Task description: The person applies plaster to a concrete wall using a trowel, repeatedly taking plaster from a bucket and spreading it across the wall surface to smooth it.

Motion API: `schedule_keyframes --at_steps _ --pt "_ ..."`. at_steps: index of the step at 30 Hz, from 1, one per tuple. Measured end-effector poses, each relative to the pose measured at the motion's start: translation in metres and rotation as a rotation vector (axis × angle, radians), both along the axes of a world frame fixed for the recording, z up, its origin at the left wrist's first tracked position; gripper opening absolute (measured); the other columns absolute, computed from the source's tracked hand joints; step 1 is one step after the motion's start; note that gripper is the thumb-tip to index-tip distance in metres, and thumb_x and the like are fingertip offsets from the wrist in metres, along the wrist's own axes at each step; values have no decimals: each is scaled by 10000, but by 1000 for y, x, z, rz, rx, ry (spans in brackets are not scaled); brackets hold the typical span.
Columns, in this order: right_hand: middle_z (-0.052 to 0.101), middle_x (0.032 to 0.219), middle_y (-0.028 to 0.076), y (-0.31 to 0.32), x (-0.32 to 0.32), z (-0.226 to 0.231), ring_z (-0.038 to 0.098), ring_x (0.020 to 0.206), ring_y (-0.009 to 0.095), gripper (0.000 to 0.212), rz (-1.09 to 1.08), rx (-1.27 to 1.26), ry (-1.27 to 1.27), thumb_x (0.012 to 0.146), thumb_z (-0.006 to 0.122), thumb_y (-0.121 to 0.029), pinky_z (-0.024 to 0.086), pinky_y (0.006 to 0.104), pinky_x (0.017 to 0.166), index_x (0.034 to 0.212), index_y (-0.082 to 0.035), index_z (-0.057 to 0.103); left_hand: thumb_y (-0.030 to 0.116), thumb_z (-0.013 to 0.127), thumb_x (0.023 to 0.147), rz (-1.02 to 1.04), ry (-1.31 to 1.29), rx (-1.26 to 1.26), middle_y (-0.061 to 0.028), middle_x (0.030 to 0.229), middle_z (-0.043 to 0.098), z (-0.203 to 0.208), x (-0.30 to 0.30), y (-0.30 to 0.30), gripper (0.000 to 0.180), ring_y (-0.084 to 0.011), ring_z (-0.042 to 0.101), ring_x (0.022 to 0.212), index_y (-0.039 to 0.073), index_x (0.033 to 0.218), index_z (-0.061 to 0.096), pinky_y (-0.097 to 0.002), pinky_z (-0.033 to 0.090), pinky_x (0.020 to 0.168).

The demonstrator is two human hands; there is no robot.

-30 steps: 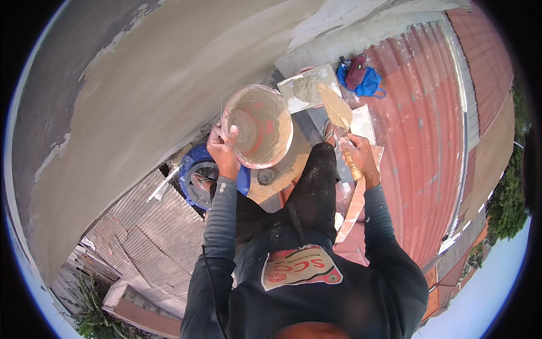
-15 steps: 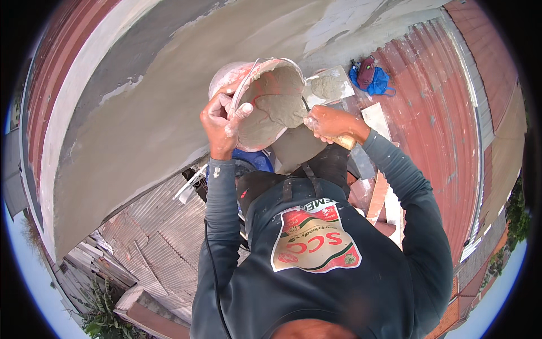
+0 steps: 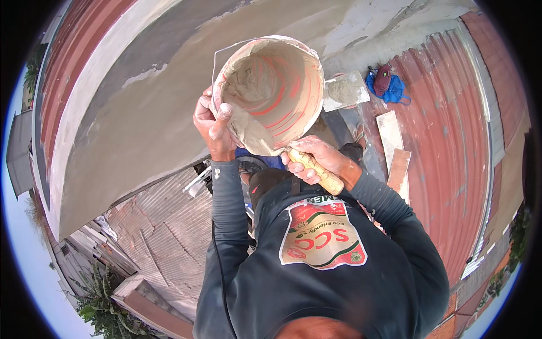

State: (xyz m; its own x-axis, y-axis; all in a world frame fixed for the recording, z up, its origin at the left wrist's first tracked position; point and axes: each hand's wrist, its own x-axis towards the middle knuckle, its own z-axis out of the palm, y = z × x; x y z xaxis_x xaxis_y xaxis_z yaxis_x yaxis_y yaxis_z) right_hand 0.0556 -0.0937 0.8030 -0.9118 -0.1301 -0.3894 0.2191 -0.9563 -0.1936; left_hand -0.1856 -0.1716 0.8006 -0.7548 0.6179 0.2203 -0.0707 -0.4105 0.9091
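My left hand (image 3: 217, 131) is closed on the left rim of a round bucket (image 3: 309, 93), thumb over the edge. The bucket is tilted with its mouth toward me. Its reddish inside is smeared with grey mortar (image 3: 254, 131), thickest along the lower left wall. In my right hand (image 3: 320, 153) is a trowel, gripped by its pale, mottled wooden handle (image 3: 322, 174). The trowel's neck meets the bucket's near rim; its blade is mostly hidden by the mortar and rim. The thin wire bail (image 3: 214, 59) stands off the bucket's left side.
Beyond the bucket rises a wet-plastered wall (image 3: 135, 130). Right of it lies a mortar-smeared board (image 3: 353, 93), then a blue and maroon bag (image 3: 389, 85) on red corrugated roofing (image 3: 440, 135). Planks (image 3: 389, 133) rest nearby. A dark cable (image 3: 218, 265) runs along my left arm.
The bucket has tipped further toward me and shows more of its inside. My right hand has drawn the trowel from the mortar inside to the near rim, down and slightly left.
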Motion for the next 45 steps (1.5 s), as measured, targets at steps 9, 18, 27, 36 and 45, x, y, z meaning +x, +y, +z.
schedule_keyframes --at_steps 9,18,27,36,45 --pt "577 747 25 57 53 25 553 512 81 272 52 778 -156 1043 516 -254 460 225 424 1030 -4 624 115 827 800 39 -84 -51 -58 1089 641 8 13 -13 262 -144 594 996 81 851 573 -325 473 929" --pt "578 762 29 77 76 22 557 528 81 251 72 761 -200 1041 527 -236 457 219 422 1039 -7 631 68 811 822 99 -126 -134 -65 1069 666 0 21 -5 195 -129 619 957 27 920 647 -302 484 891" --pt "609 779 30 86 115 -59 593 576 93 259 -138 908 -359 1032 567 -261 481 244 477 1042 -12 637 -12 744 867 181 -286 -202 -95 1113 678 -64 17 -14 273 -120 598 937 94 740 527 -304 477 881" --pt "702 825 245 140 92 -377 705 736 396 288 -145 1639 -1147 917 627 -238 570 472 677 913 46 674 27 744 885 250 -304 -484 -119 1142 687 -110 38 -40 295 -173 632 1013 111 755 493 -376 502 965" --pt "709 908 274 198 51 -500 690 896 462 252 -136 1612 -1299 834 646 -235 556 514 803 821 7 714 94 752 899 295 -378 -594 -125 1046 694 -161 59 -66 335 -222 657 1023 145 752 455 -424 521 981"
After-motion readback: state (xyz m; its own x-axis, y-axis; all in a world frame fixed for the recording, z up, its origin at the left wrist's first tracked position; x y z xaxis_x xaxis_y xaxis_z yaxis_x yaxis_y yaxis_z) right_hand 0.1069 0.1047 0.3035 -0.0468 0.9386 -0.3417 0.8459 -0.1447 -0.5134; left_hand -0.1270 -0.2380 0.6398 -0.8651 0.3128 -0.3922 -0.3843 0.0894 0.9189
